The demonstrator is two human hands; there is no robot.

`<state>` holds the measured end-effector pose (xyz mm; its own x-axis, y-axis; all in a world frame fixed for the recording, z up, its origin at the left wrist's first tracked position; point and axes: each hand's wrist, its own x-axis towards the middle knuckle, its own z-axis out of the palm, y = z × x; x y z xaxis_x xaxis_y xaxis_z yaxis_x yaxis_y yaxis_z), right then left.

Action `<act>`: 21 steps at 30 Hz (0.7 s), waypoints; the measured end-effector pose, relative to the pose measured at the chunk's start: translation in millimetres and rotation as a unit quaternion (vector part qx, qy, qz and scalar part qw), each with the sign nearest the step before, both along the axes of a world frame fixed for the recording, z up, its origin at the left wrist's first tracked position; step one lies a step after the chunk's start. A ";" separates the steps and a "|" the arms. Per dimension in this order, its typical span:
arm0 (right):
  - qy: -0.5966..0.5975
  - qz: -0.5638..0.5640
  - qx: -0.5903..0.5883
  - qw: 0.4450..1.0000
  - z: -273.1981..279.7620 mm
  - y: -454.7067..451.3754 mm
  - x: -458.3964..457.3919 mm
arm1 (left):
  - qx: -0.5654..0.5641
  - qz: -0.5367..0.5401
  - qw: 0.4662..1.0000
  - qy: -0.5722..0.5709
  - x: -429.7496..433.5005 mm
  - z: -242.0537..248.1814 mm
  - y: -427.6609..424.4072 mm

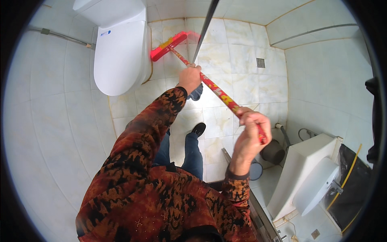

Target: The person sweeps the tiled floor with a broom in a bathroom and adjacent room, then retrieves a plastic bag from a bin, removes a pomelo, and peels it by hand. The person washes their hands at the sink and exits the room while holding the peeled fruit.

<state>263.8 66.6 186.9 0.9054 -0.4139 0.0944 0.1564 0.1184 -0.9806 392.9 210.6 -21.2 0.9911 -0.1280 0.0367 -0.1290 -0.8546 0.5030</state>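
A broom with a red floral handle runs diagonally across the head view. Its pink head with pink and yellow bristles rests on the tiled floor between the toilet and a thin dark upright edge. My left hand is closed round the lower part of the handle, close to that edge. Nearer to me, my right hand grips the handle's upper end. A dark slipper or shoe, partly hidden by my left hand, lies on the floor.
The white toilet stands at the upper left, beside the broom head. A dark upright edge rises past the handle. Floor drain at the upper right. A dark bucket, a round container and a white washbasin are at the right.
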 end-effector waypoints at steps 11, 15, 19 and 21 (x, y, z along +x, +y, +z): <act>-0.012 -0.125 -0.013 0.992 71.5 -4.1 -39.6 | -0.030 -0.126 0.986 0.110 -75.6 59.6 -16.4; -0.027 -0.113 -0.031 0.993 93.5 -11.6 -74.8 | -0.052 -0.189 0.971 0.135 -108.6 81.1 -16.6; -0.020 -0.080 -0.068 0.994 121.8 -23.2 -113.5 | -0.107 -0.263 0.943 0.173 -137.8 100.8 -12.6; -0.030 -0.085 -0.065 0.994 127.3 -24.9 -131.4 | -0.131 -0.289 0.930 0.188 -150.3 105.4 -8.6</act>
